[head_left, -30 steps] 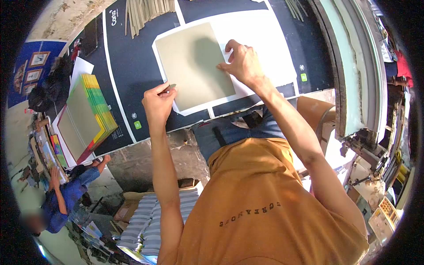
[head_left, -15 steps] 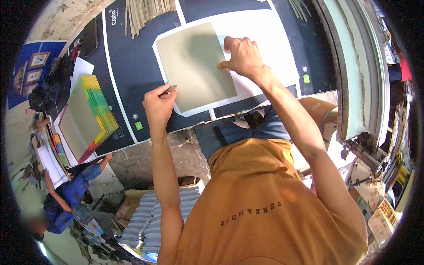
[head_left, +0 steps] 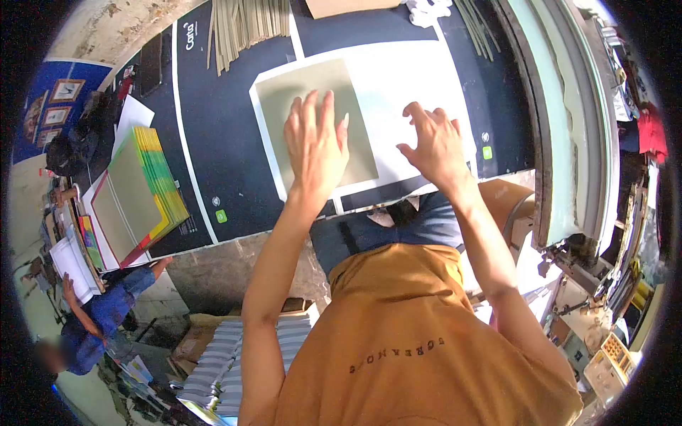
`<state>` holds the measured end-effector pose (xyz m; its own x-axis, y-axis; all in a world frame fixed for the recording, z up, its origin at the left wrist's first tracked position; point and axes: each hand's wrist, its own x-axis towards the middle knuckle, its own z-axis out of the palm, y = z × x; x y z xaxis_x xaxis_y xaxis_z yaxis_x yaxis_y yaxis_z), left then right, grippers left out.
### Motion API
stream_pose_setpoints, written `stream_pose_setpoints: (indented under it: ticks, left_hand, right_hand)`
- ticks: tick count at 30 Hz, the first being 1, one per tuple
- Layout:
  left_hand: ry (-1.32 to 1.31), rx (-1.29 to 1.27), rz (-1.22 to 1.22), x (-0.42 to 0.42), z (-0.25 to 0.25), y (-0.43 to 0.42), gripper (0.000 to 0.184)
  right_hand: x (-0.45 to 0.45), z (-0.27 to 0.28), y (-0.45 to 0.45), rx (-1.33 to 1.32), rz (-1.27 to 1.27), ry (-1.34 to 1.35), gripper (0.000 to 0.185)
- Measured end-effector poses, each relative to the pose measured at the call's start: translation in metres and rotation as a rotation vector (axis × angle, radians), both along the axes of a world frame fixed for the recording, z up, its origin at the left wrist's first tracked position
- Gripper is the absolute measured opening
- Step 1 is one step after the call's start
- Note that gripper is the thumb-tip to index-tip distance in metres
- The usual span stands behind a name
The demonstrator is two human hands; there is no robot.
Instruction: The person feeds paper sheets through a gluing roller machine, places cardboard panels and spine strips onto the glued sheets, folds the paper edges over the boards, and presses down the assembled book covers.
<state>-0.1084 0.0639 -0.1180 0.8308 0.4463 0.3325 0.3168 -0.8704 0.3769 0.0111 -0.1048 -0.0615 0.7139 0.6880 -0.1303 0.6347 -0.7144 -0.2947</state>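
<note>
A grey-green board lies flat on the left part of a large white sheet, which shows as a border along the board's left and lower edges. My left hand is over the middle of the board, palm down, fingers stretched out and apart; I cannot tell how firmly it presses. Right of the board, my right hand hovers over or rests on the white sheet. Its fingers are spread and slightly bent, with nothing in them.
Thin grey strips lie at the back of the dark table, with more strips at back right. A stack of colourful covers sits at left. A machine with a pale green bar borders the right. Another person is at lower left.
My left hand has left the board's lower left edge and come onto its middle, its fingers opening. My right hand has shifted right, away from the board's right edge, onto the white sheet.
</note>
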Motion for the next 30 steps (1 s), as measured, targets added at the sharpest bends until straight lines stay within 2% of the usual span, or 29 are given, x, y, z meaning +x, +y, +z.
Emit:
stream_pose_setpoints:
  ticks: [2,3,6,30]
  left_hand:
    - [0.116,0.037,0.001,0.008,-0.020,-0.004,0.046]
    - [0.124,0.038,0.016,0.009,-0.027,-0.007,0.047]
    - [0.144,0.012,0.041,0.009,-0.036,-0.012,0.052]
    - [0.279,0.035,0.038,0.013,-0.026,-0.011,0.049]
  right_hand:
    - [0.000,0.000,-0.012,-0.087,0.002,0.022,0.057]
    - [-0.001,-0.004,-0.017,-0.053,0.035,-0.031,0.054]
    - [0.000,-0.011,-0.023,0.009,0.018,0.053,0.056]
    - [0.002,-0.004,-0.027,-0.007,-0.009,0.094,0.057]
